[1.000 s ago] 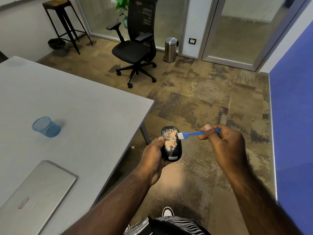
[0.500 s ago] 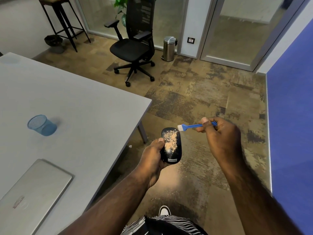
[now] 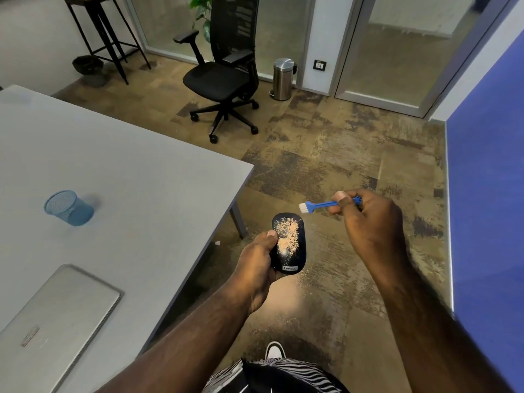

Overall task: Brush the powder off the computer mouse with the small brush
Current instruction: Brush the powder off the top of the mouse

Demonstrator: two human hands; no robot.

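Grey surface (image 3: 119, 171) at far left, carrying a closed silver laptop (image 3: 54, 321) near the viewer and a blue mesh cup (image 3: 68, 207) lying on its side farther back; neither takes part in the task. Just past the surface edge, the left hand (image 3: 255, 268) is closed around the left flank of the black computer mouse (image 3: 289, 242), thumb on the rim, holding it face-up over the floor (image 3: 326, 154) rather than over the surface, presumably so that loosened powder falls clear of the laptop. A tan streak of powder (image 3: 287, 235) runs down the middle of the mouse's back, so most of the brushing appears to remain. To the right and slightly above, the right hand (image 3: 371, 222) pinches the handle of the small blue brush (image 3: 326, 205) between thumb and curled fingers; the white bristles point left and hang just beyond the mouse's far end, apart from it, a position suited to beginning a stroke. Pale specks lie on the mottled brown floor beneath the mouse. Room, left to right: a tall dark stool (image 3: 105, 32), a black office chair (image 3: 226, 75), a steel pedal bin (image 3: 283, 79), glazed partitions, and a blue wall panel (image 3: 487, 180) at the right edge.
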